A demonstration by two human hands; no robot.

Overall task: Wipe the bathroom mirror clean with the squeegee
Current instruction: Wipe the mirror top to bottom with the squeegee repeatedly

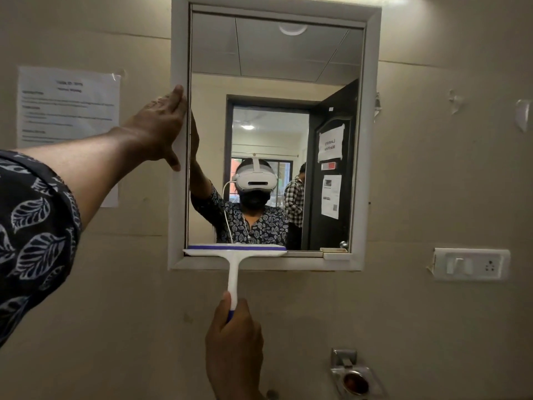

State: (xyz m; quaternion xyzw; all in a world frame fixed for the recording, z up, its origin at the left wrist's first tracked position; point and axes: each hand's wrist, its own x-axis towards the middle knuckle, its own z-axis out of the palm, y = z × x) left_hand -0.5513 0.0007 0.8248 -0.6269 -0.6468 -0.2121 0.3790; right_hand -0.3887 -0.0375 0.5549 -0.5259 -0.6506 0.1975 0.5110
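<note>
Below, right hand [233, 327] grips squeegee [235, 251] at mirror [274, 67] bottom; flat left hand [161, 125] touches frame [372, 82].

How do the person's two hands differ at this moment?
The left hand lies flat, fingers straight, against the mirror frame; the right hand curls round the handle of the squeegee. The left hand is high, at the frame's left side; the right hand is low, below the frame. The left arm shows up to a leaf-print sleeve; of the right, only hand and wrist show. Both hands are bare.
</note>
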